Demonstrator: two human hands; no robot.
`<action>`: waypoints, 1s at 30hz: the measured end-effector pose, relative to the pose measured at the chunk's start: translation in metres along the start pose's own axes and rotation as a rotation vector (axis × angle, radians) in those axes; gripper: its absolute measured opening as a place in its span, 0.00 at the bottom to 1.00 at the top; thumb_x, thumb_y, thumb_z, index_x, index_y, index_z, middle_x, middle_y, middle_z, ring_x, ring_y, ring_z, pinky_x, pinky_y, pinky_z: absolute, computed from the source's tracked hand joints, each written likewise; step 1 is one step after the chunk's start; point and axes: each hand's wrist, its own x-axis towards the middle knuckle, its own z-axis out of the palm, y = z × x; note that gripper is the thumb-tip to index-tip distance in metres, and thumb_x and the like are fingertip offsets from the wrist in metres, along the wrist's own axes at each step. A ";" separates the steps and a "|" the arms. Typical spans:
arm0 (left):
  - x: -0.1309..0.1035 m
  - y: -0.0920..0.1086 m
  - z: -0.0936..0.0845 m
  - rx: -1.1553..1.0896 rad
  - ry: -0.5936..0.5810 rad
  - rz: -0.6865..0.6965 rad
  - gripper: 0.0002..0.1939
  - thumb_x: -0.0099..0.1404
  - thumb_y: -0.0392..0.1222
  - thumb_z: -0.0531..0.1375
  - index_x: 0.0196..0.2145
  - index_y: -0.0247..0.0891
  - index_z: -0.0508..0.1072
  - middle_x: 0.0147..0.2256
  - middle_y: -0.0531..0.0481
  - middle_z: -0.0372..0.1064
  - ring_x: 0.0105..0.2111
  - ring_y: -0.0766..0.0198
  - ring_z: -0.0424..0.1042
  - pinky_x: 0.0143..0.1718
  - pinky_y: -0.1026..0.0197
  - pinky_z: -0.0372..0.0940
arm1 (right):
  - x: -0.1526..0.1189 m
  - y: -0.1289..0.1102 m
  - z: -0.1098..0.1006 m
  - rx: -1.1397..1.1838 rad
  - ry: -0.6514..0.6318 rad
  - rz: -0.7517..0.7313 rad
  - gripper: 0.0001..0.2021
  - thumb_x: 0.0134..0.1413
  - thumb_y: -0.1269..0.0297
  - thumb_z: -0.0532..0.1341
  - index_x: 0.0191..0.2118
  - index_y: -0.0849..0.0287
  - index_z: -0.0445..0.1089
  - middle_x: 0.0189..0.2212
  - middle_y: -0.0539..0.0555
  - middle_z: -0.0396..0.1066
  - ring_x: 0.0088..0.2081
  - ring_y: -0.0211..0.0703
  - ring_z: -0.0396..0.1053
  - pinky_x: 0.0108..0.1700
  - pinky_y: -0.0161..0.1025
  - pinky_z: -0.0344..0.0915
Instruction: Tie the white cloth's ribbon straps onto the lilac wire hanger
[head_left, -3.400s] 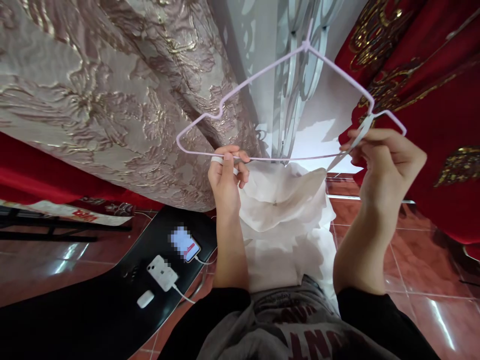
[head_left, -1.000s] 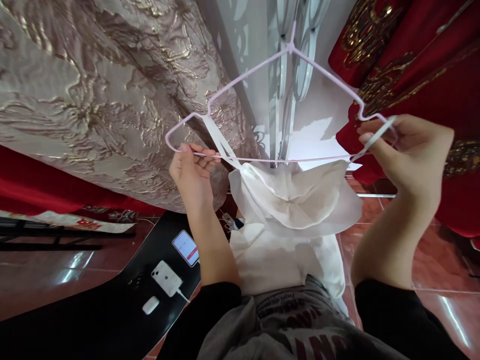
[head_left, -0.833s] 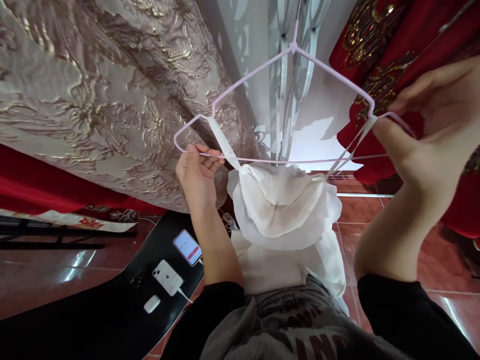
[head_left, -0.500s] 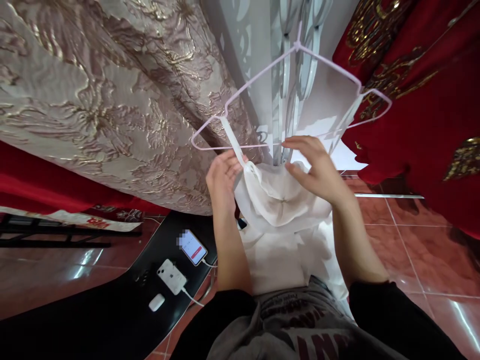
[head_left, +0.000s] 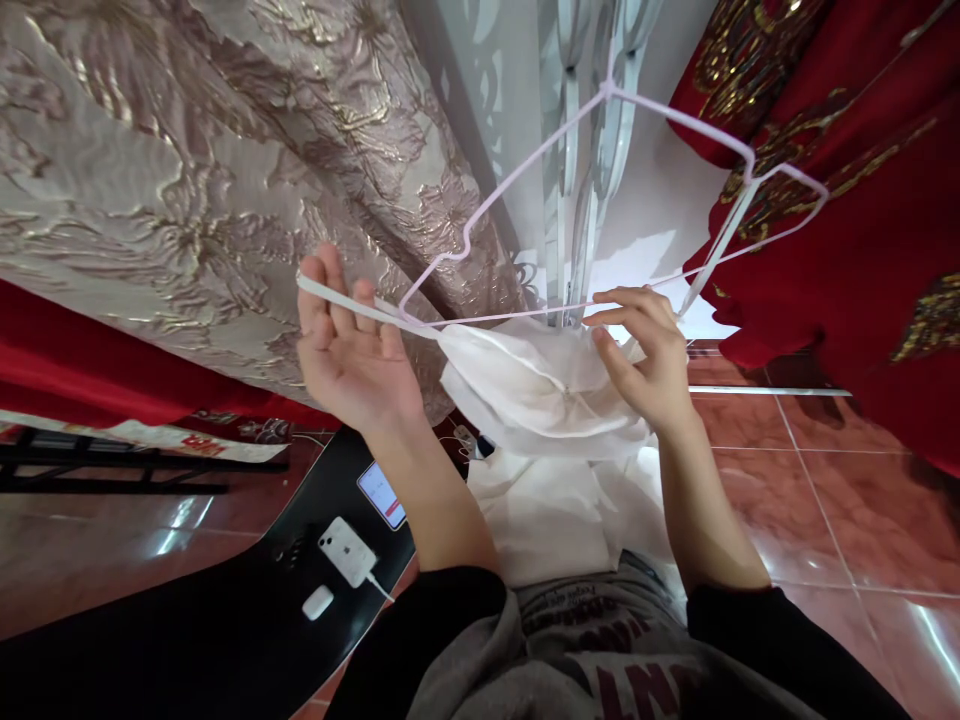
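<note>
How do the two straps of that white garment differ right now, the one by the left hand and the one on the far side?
The left strap is off the hanger, pulled sideways and draped across the open left hand. The right strap is looped over the hanger's right notch and runs steeply up, with no hand on it; the right hand pinches the hanger's bottom bar instead. Both are thin, white, and join the same white garment.

hanger [head_left: 525, 190]: pale lilac
garment [head_left: 540, 400]: plain white
curtain [head_left: 187, 180]: beige, gold floral relief
drapes [head_left: 862, 250]: red, gold motifs
floor tiles [head_left: 787, 500]: glossy reddish-brown
</note>
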 end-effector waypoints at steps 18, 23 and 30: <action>-0.057 -0.034 0.036 -0.102 -0.246 -0.123 0.20 0.71 0.57 0.69 0.35 0.38 0.73 0.29 0.52 0.74 0.18 0.70 0.69 0.21 0.68 0.66 | 0.004 0.002 -0.050 0.339 0.176 0.325 0.29 0.60 0.59 0.70 0.66 0.44 0.71 0.60 0.55 0.75 0.61 0.49 0.75 0.69 0.55 0.71; -0.050 -0.036 0.037 -0.051 -0.211 -0.136 0.19 0.72 0.56 0.68 0.35 0.38 0.73 0.28 0.52 0.73 0.17 0.72 0.66 0.19 0.69 0.62 | 0.026 -0.016 -0.053 0.411 0.324 0.336 0.10 0.59 0.72 0.66 0.43 0.55 0.84 0.34 0.51 0.80 0.36 0.37 0.78 0.42 0.39 0.78; -0.045 -0.038 0.036 -0.038 -0.230 -0.202 0.18 0.73 0.53 0.68 0.33 0.37 0.73 0.29 0.51 0.73 0.17 0.73 0.63 0.19 0.70 0.59 | 0.057 0.016 -0.062 0.489 0.514 0.009 0.25 0.56 0.76 0.65 0.55 0.43 0.80 0.55 0.45 0.79 0.57 0.42 0.79 0.64 0.46 0.77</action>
